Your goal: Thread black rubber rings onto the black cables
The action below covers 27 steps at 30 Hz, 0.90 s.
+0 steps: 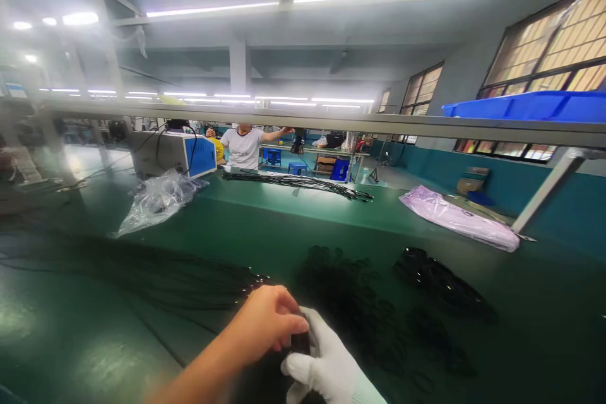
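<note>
Bare and closed, my left hand (269, 322) meets my right hand at the lower middle of the head view. My right hand (322, 353) wears a white glove, and its fingers are wrapped round a small dark piece (300, 342). The left fingertips press at the upper end of this piece. Just left of the hands lies a bundle of long black cables (203, 274) with shiny tips. A pile of black rings (350, 297) spreads out to the right, with glossy black coils (440, 281) beyond it.
On the green table (265, 221) are a clear plastic bag (161, 199), a blue-and-grey machine (199, 153), more black cables (303, 183) and a pink wrapped package (461, 218). A blue tray (525, 106) rests on the overhead rail. Across the table is a person (243, 146) in a white shirt.
</note>
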{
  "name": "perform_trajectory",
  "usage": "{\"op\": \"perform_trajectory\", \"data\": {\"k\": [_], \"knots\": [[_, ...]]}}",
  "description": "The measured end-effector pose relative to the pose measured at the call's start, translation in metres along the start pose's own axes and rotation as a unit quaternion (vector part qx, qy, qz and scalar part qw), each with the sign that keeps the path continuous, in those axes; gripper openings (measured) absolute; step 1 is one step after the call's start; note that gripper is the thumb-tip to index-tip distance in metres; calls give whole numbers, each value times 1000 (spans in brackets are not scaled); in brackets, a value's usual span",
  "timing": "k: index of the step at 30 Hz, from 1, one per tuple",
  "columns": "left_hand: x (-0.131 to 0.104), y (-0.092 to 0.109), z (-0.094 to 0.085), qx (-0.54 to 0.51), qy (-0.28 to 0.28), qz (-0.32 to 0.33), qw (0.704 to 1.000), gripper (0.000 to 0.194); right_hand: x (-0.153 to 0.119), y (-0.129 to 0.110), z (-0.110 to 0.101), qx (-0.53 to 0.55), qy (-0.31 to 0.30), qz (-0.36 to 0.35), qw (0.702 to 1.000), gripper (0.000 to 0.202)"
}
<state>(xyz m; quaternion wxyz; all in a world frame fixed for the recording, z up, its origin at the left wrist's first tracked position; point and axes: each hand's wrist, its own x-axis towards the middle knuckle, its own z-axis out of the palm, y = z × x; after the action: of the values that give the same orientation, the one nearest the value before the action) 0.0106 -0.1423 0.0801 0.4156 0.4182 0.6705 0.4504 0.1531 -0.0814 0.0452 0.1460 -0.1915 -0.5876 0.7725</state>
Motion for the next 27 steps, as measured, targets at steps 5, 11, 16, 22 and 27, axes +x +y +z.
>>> {"op": "perform_trajectory", "data": {"k": [5,11,16,22,27], "knots": [[-13,-17,13,-81,33,-16,996,21,-3,-1,0,41,-25,9,999,48],[-18,-44,24,-186,-34,-11,982,28,-2,-8,3,3,-36,14,999,41],[-20,-49,25,-255,-46,-7,966,37,-4,-9,0,70,-98,26,992,44],[-22,-51,23,-237,-50,-16,970,42,-7,-6,2,89,-76,40,992,47],[-19,-56,22,-263,-60,-30,963,43,-7,-2,2,142,-125,52,981,44]]}}
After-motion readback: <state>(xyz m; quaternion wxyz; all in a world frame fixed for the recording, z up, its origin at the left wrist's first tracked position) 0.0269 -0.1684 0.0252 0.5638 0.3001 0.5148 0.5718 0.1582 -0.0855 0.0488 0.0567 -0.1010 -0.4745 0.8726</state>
